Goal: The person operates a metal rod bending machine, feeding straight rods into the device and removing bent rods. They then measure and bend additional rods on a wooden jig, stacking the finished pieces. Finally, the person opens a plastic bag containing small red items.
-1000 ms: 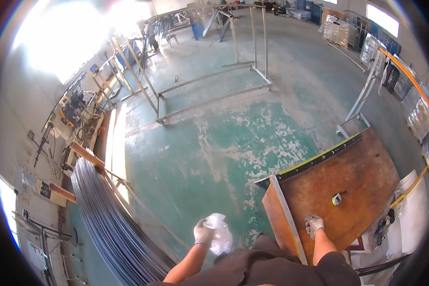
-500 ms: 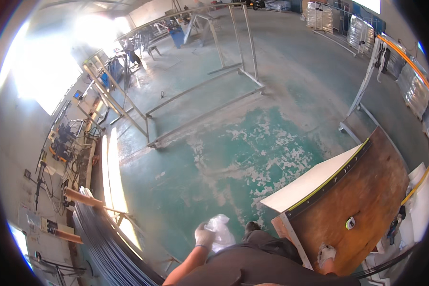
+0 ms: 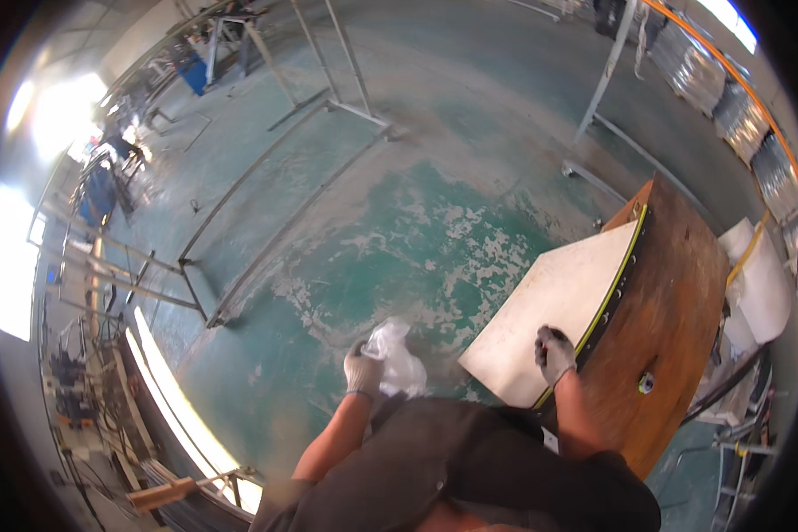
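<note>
My left hand (image 3: 362,371), in a pale work glove, is closed on a translucent plastic bag (image 3: 398,359) that hangs in front of me above the floor. To the right, my right hand (image 3: 555,353) is over a white panel (image 3: 541,306), also gloved. Its fingers are curled and dark at the tips; whatever may be in them is too small to make out. A black and yellow-green edging strip (image 3: 608,297) runs between the panel and the brown worktop (image 3: 674,293). On the worktop lies a small round-cornered tape measure (image 3: 645,383).
Metal frames on casters stand ahead, one with a long floor rail (image 3: 297,230), another with a grey upright (image 3: 605,75). A white roll (image 3: 758,284) sits beyond the worktop's right side. A cardboard tube (image 3: 164,493) juts out at lower left. Wrapped stacks (image 3: 687,66) line the far right.
My right hand has moved from the worktop's near edge forward and left to above the white panel. My left hand still holds the bag. The view has turned and tilted downward.
</note>
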Demonstrator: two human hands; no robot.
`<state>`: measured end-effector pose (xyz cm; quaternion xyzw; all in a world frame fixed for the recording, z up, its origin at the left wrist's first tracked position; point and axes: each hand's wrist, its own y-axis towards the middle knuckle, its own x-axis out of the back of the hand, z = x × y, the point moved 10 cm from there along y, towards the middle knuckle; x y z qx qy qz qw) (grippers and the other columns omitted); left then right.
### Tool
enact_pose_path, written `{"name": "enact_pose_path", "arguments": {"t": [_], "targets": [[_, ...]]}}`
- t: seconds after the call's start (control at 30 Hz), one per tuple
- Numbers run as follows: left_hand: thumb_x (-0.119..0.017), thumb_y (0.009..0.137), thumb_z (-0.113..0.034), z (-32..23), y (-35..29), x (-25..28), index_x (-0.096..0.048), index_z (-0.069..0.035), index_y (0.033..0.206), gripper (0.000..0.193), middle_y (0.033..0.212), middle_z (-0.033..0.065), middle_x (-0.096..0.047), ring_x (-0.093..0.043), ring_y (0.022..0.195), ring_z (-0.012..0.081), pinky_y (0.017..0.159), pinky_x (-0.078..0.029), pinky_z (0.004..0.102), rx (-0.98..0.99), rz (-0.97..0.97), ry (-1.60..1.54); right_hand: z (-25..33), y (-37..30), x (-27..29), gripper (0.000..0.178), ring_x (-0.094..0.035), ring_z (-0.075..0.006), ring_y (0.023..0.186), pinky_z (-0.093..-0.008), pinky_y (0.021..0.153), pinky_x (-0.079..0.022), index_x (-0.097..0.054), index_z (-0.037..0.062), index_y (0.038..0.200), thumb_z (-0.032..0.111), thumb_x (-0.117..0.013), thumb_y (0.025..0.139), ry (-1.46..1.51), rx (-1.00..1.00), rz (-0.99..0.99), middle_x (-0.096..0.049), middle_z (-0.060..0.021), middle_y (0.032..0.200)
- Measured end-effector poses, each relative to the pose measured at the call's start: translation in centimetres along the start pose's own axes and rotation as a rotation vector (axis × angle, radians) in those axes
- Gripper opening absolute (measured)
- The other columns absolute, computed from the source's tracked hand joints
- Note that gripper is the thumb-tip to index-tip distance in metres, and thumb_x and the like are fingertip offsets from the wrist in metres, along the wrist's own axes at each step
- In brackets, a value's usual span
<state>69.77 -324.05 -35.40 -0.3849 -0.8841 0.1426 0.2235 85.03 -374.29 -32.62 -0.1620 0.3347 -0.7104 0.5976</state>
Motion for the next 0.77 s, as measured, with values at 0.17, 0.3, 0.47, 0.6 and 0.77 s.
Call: {"name": "enact_pose_path", "arguments": {"t": [0.17,0.3,0.47,0.6,0.77], "targets": [[-0.079,0.085,0.001,-9.4,14.1,-2.5,-0.069,0.001,0.132,0.048,0.097,0.0045,-0.075,-0.066,0.079,0.0129,0.068,-0.056,0.0328,-0.05,0.113,0.169,3.1,5.2,-8.2,0.015,-0.054,-0.0123,0.06,-0.0242,0.053,-0.041,-0.065,0.007,0.094,0.019,-0.066,0.104,0.5,-0.056,0.188,-0.061,-0.0045,0.081],[-0.068,0.091,0.007,-16.3,22.4,-5.2,-0.067,-0.002,0.135,0.045,0.093,0.0033,-0.069,-0.06,0.069,0.013,0.061,-0.049,0.029,-0.04,0.256,0.008,10.8,7.8,-14.0,0.022,-0.053,-0.0125,0.07,-0.0235,0.056,-0.042,-0.066,-0.0019,0.123,0.01,-0.058,0.106,0.255,0.399,0.267,-0.065,-0.0096,0.097],[-0.068,0.092,0.011,-22.6,30.7,-10.4,-0.064,-0.001,0.138,0.047,0.113,0.0108,-0.075,-0.072,0.088,0.0194,0.072,-0.059,0.0339,-0.005,0.256,-0.027,21.4,8.1,-26.5,0.027,-0.053,-0.0118,0.071,-0.0238,0.056,-0.04,-0.065,0.0003,0.13,0.019,-0.059,0.112,0.726,0.207,0.371,-0.063,-0.0072,0.097],[-0.066,0.093,0.012,-25.9,37.5,-14.2,-0.064,0.0,0.137,0.046,0.114,0.0107,-0.076,-0.072,0.088,0.0189,0.072,-0.059,0.0342,-0.068,0.252,0.008,26.5,16.6,-32.3,0.038,-0.051,-0.0121,0.065,-0.0265,0.054,-0.039,-0.066,0.0039,0.13,0.036,-0.064,0.111,0.704,0.23,0.47,-0.062,-0.0025,0.089],[-0.073,0.091,-0.001,-27.4,49.4,-15.2,-0.061,-0.003,0.144,0.055,0.107,0.0083,-0.076,-0.072,0.083,0.0186,0.07,-0.056,0.0334,0.156,0.122,-0.07,35.7,26.9,-39.9,0.041,-0.052,-0.0131,0.06,-0.0286,0.055,-0.04,-0.064,0.0033,0.133,0.039,-0.064,0.112,0.639,0.207,0.389,-0.064,-0.0031,0.083]]}}
